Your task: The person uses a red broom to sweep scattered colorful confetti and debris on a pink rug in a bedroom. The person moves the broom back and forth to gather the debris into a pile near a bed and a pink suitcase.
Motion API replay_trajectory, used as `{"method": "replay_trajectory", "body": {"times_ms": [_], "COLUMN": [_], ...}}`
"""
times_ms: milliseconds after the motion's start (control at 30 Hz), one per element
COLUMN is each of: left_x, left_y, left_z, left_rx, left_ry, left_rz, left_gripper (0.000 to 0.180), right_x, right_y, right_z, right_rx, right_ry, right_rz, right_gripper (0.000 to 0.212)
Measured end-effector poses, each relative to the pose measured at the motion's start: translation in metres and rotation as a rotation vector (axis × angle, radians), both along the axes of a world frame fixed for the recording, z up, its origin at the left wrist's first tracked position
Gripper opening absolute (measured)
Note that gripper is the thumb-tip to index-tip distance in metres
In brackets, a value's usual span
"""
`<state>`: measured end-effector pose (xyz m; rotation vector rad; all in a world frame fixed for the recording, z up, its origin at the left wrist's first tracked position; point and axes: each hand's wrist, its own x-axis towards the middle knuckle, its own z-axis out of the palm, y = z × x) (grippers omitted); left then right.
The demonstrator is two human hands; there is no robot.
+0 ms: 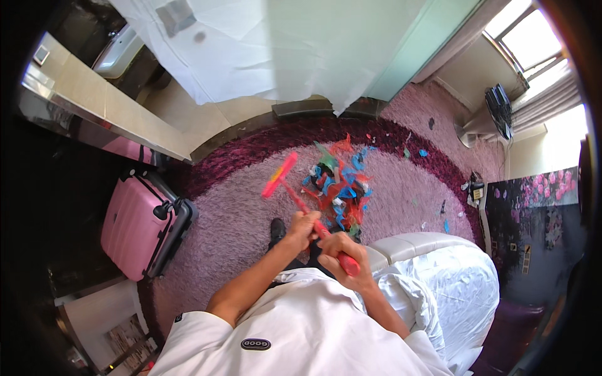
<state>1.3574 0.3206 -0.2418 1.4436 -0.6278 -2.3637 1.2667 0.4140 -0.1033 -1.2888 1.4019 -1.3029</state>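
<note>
With both hands I hold a red long-handled broom (295, 197) across the front of my body. My left hand (303, 229) is closed around the middle of the handle. Nearer to me, my right hand (344, 257) grips it just short of its end, which sticks out past the fist. The pink-red head with a yellow middle is at the far left end, over the carpet; whether it touches the pile I cannot tell. Just right of it lies a heap of torn scraps (342, 188) in red, blue, green, white and black.
Pale purple carpet (232, 200) with a dark purple border surrounds me, dotted with loose scraps on the right. A pink suitcase (135, 225) stands at left. A bed with white sheets (458, 282) is close at right. Ahead hangs a white sheet (232, 50) beside a frosted panel.
</note>
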Motion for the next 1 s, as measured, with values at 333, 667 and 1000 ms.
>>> {"method": "replay_trajectory", "body": {"times_ms": [333, 667, 1000], "left_x": [-0.035, -0.13, -0.103], "left_y": [0.014, 0.059, 0.023], "left_z": [-0.056, 0.013, -0.018], "left_rx": [0.115, 0.121, -0.042], "left_ry": [-0.022, 0.136, -0.143], "left_rz": [-0.024, -0.089, -0.008], "left_gripper": [0.024, 0.016, 0.022], "right_x": [-0.015, -0.072, -0.085], "right_y": [0.011, 0.06, 0.039], "right_z": [-0.039, 0.017, -0.03], "right_rx": [0.087, 0.012, 0.044], "right_ry": [-0.272, 0.055, -0.433], "right_rz": [-0.235, -0.313, -0.337], "right_gripper": [0.016, 0.022, 0.014]}}
